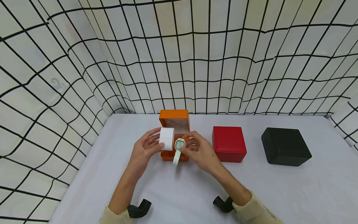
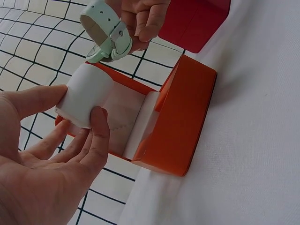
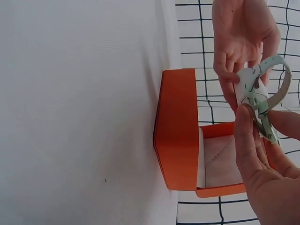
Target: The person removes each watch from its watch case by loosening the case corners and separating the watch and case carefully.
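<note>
My left hand (image 1: 143,150) pinches a white watch cushion (image 1: 167,138) between thumb and fingers. In my right hand (image 1: 202,153) is a pale mint-green wristwatch (image 1: 180,144), gripped near its square dial, with one strap end hanging down. The left wrist view shows the strap (image 2: 97,18) bent into a loop with its buckle toward the camera. Cushion and watch are side by side, apart in the head view. Below them an orange watch box (image 1: 174,114) stands with its lid raised at the back; its pale lining (image 3: 220,161) shows in the right wrist view.
A closed red box (image 1: 227,140) sits right of the orange one, and a closed black box (image 1: 285,145) lies farther right. White cloth (image 1: 173,196) covers the table. Black netting (image 1: 207,62) over pale sheeting rises behind and at the left.
</note>
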The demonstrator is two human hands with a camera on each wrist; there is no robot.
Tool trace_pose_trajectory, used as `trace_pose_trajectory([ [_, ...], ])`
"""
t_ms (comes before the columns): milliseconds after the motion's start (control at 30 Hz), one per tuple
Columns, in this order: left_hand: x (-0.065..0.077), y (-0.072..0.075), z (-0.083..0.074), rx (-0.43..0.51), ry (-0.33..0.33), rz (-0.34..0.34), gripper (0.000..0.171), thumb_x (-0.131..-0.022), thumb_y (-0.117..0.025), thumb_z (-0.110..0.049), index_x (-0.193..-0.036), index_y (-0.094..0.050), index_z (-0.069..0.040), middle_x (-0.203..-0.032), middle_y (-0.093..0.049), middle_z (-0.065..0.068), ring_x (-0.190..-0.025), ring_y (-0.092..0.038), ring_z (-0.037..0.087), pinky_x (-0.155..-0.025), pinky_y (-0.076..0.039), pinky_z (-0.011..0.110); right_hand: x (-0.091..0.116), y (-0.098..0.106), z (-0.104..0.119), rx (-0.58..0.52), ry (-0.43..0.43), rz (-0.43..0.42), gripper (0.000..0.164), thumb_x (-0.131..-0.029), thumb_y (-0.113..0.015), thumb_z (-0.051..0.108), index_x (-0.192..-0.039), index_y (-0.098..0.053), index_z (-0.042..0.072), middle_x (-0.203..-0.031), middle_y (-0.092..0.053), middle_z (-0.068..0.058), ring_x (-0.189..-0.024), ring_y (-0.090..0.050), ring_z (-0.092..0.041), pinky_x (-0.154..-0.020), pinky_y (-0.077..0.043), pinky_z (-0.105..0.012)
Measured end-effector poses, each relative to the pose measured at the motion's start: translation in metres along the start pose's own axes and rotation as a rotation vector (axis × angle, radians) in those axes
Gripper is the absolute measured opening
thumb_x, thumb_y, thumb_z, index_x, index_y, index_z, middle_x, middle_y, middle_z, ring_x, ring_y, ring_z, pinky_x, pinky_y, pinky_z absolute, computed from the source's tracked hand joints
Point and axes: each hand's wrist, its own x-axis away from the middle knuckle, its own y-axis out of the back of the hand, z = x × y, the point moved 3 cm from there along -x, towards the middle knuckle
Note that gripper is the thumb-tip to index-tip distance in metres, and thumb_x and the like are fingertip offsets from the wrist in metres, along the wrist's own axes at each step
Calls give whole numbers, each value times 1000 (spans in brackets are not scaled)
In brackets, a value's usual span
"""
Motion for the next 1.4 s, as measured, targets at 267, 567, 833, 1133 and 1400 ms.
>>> trace_pose_trajectory([
  [267,0,0,2,-12,-5,-4,59,-98,-69,-10,-153,-48,-16,-152,-56,14,-123,-62,23,-95,-58,20,4,-6,-3,-61,-9,74,34,-93,-77,9,-124,-62,11,-108,-72,-16,-89,-76,-19,-82,-65,-32],
  [567,1,-1,2,-26,21,-17,57,-99,-69,-11,-152,-49,-15,-152,-56,15,-124,-60,26,-94,-57,19,4,-12,-8,-5,-17,115,32,-92,-79,11,-120,-64,11,-99,-74,-12,-80,-74,-15,-77,-63,-28],
  [833,1,-1,2,-29,36,-22,56,-99,-69,-13,-152,-50,-15,-152,-57,15,-124,-60,26,-94,-57,19,7,-15,-11,34,-19,154,32,-91,-80,10,-119,-64,8,-96,-75,-11,-78,-74,-15,-75,-60,-24],
  [1133,0,-1,4,-35,41,-26,55,-100,-69,-14,-151,-50,-15,-152,-57,14,-125,-59,27,-95,-57,18,10,-20,-15,76,-41,218,30,-88,-83,12,-113,-66,7,-90,-74,-6,-75,-70,-14,-69,-57,-24],
  [1400,0,-2,5,-39,42,-31,54,-99,-69,-16,-151,-51,-17,-151,-57,13,-125,-59,24,-95,-56,19,11,-25,-19,144,-46,264,30,-87,-84,12,-110,-66,6,-87,-74,-4,-73,-68,-11,-66,-58,-24],
])
